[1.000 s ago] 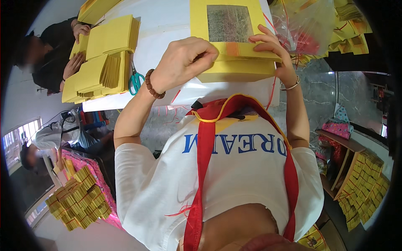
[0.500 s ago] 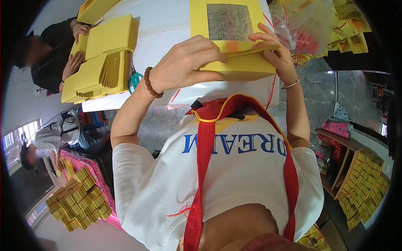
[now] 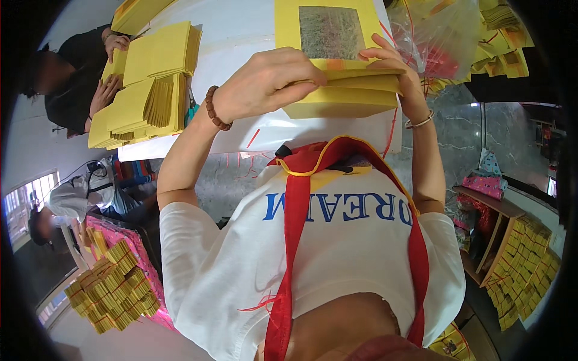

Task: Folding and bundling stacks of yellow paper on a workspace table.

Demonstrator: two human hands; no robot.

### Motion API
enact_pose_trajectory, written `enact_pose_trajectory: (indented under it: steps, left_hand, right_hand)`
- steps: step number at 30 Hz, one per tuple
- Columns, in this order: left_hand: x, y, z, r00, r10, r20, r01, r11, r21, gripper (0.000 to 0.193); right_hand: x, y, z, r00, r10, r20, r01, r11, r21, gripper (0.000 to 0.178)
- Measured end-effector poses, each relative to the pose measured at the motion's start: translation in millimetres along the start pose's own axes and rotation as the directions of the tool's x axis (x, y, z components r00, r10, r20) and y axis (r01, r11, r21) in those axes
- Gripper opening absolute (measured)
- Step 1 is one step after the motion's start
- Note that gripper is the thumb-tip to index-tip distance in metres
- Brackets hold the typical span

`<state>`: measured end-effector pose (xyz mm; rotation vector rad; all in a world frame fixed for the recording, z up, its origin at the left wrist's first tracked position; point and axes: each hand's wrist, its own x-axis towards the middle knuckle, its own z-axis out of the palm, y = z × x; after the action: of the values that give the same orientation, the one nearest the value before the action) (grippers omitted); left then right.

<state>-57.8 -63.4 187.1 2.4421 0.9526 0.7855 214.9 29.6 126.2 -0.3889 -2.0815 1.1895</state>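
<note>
A thick stack of yellow paper [image 3: 346, 107] lies on the white table before me, its near edge facing me. Several of its top sheets form a yellow paper flap [image 3: 361, 79] bent up off the rest, with a gap below. My left hand [image 3: 268, 84], wearing a brown bead bracelet, is closed on the flap's left end, thumb against fingers. At the flap's right end is my right hand [image 3: 400, 75], its upper fingers stretched over the paper; the flap hides its thumb. Beyond the flap, a dark silvery rectangle [image 3: 330, 33] shows on the yellow sheet.
Piles of folded yellow paper [image 3: 159, 54] stand left on the white table [image 3: 232, 36], partly covering teal-handled scissors [image 3: 191, 113]. A co-worker's hands [image 3: 108, 87] rest on paper there. A clear plastic bag [image 3: 442, 36] sits right. Tied yellow bundles [image 3: 114, 289] lie lower left.
The flap's near edge has risen and the gap beneath it has widened. My left thumb has come up from the stack's front to the flap. The right hand has barely shifted.
</note>
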Motion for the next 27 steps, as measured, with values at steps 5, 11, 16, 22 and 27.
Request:
enact_pose_trajectory:
  steps: [5, 11, 16, 22, 27]
  left_hand:
    - [-2, -3, 3, 0.998, 0.052, -0.020, -0.050, 0.997, 0.055, 0.015]
    - [0, 6, 3, 0.991, 0.123, 0.052, -0.130, 0.975, 0.181, 0.025]
    - [1, 1, 1, 0.995, 0.100, 0.024, -0.102, 0.988, 0.116, 0.035]
    - [2, -1, -1, 0.997, 0.052, 0.057, -0.054, 0.998, 0.030, 0.029]
    - [2, -2, 0, 0.998, 0.061, 0.023, -0.062, 0.996, 0.063, 0.019]
  right_hand:
    - [-1, -4, 4, 0.999, -0.051, -0.005, 0.050, 0.998, -0.047, 0.026]
    - [-1, 1, 5, 0.998, 0.032, -0.047, -0.033, 0.999, -0.022, 0.022]
    - [1, -6, 8, 0.992, 0.105, -0.070, -0.103, 0.994, 0.030, 0.025]
    - [-1, -7, 7, 0.992, 0.107, -0.062, -0.105, 0.994, 0.033, 0.030]
    - [-1, 4, 4, 1.000, -0.009, -0.025, 0.012, 0.993, 0.116, 0.030]
